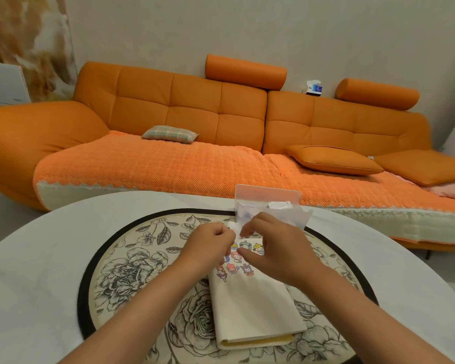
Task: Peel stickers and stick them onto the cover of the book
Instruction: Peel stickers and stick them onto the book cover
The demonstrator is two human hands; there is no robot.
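A cream book (250, 311) lies closed on the round floral mat (132, 271), its cover facing up. Several small cartoon stickers (241, 261) sit on the far end of the cover. Above that end, my left hand (210, 245) and my right hand (268, 245) meet. Both pinch a small white sticker piece (234, 227) between their fingertips, held a little over the book. My right hand hides part of the cover's far corner.
A clear plastic packet with sticker sheets (269, 206) stands at the mat's far edge, just behind my hands. The mat lies on a round white table (37, 258). An orange sofa (195, 122) with cushions runs behind the table.
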